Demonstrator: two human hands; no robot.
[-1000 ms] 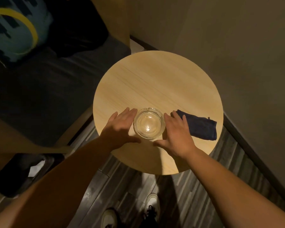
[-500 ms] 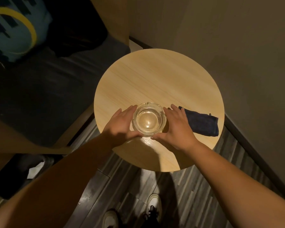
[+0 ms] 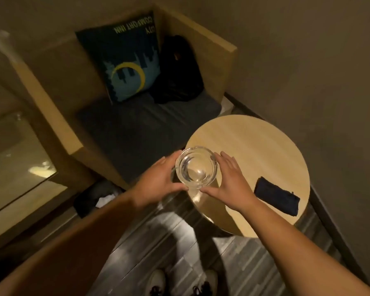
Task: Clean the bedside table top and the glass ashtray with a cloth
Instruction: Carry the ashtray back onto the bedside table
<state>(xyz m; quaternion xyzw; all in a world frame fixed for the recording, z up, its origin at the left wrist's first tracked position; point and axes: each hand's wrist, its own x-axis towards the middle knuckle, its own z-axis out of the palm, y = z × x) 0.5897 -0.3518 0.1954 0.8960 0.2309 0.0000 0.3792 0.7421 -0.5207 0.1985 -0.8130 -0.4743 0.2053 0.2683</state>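
Note:
A round clear glass ashtray [image 3: 197, 167] is held between both hands, lifted over the left edge of the round light-wood bedside table [image 3: 254, 146]. My left hand [image 3: 158, 181] cups its left side and my right hand [image 3: 231, 181] cups its right side, thumbs under its near rim. A folded dark blue cloth [image 3: 276, 198] lies flat on the table's right side, a little to the right of my right hand and apart from it.
A bench seat with a dark cushion [image 3: 141, 129] stands left of the table, holding a printed pillow [image 3: 126, 60] and a black bag [image 3: 177, 71]. A dark bin [image 3: 94, 198] sits on the floor below the bench. Walls close in on the right. My shoes [image 3: 158, 283] show below.
Both hands closed on the ashtray and lifted it off the table top, carrying it left toward the table's edge. The view swung left, showing the bench and pillow. The cloth stayed put.

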